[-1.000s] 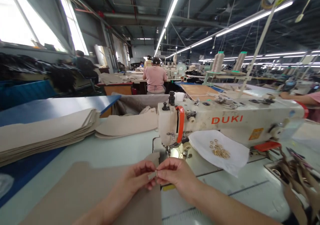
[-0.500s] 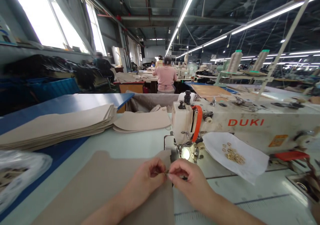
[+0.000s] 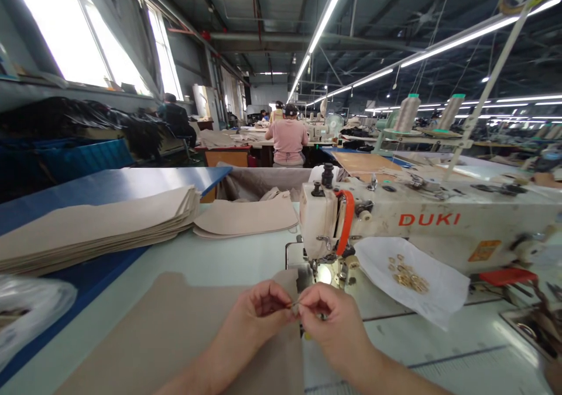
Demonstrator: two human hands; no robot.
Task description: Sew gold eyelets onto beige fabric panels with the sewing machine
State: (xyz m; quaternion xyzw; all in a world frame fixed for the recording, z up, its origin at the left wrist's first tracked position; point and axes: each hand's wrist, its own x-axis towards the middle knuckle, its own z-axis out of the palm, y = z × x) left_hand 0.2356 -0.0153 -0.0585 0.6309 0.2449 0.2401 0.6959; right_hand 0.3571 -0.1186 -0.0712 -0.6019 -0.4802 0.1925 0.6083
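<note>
My left hand (image 3: 259, 316) and my right hand (image 3: 331, 319) meet fingertip to fingertip, both closed in a pinch. A small item between them is mostly hidden by the fingers, too little to name. Beneath my left hand lies a large beige fabric panel (image 3: 175, 325), its right edge running under the fingertips. Just beyond my hands stands the head of a white sewing machine (image 3: 318, 222), its lamp lit near the needle. On the machine bed to the right, gold metal rings (image 3: 410, 281) are heaped on a white sheet (image 3: 380, 260).
Stacked beige panels (image 3: 100, 225) lie at the left, with a smaller pile (image 3: 246, 216) behind the bare tabletop. A clear plastic bag (image 3: 48, 301) sits at the left edge. Thread cones (image 3: 407, 114) stand behind the machine. A person in pink (image 3: 288, 140) sits farther off.
Both hands stay pinched together in nearly the same spot, their fingers shifted slightly. The whole view has moved a little, so the bag at the left shows less.
</note>
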